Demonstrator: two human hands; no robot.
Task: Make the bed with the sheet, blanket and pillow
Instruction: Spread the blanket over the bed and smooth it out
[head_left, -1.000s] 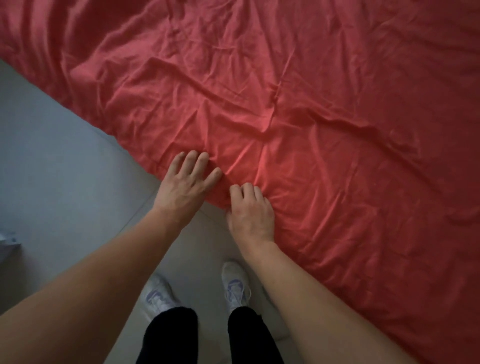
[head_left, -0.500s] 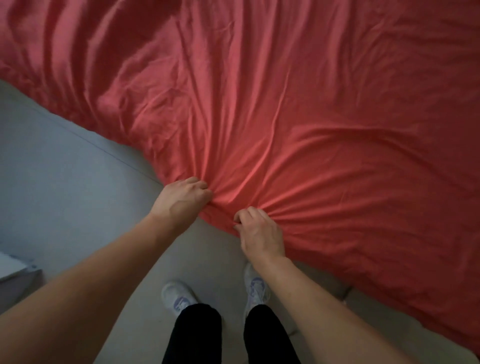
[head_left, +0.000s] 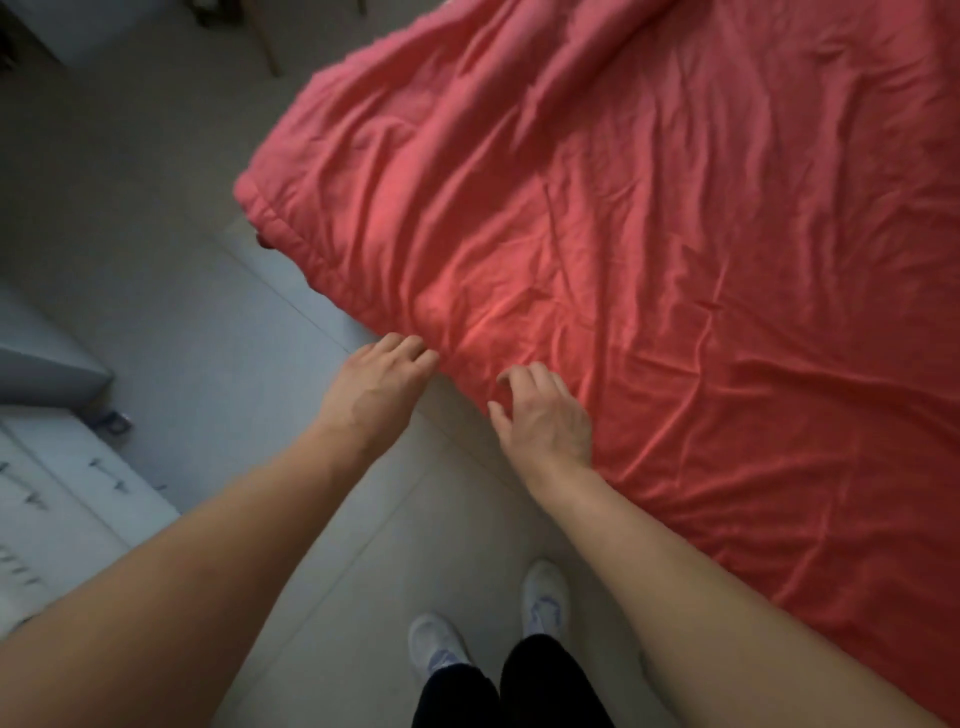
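A wrinkled red blanket (head_left: 649, 249) covers the bed and hangs over its near edge, with a corner at the left. My left hand (head_left: 376, 384) is at that edge, its fingertips curled and touching the fabric. My right hand (head_left: 545, 415) hovers over the edge a little to the right, fingers loosely spread, holding nothing. No pillow is in view.
A grey tiled floor (head_left: 218, 338) lies left of the bed. A white piece of furniture with a grey block (head_left: 57, 467) stands at the left. A wooden leg (head_left: 267, 47) shows at the top. My white shoes (head_left: 543, 603) stand close to the bed.
Both hands had bunched the blanket edge and pulled it; now they have let go and opened. The view has swung left, so the blanket's corner and the floor show.
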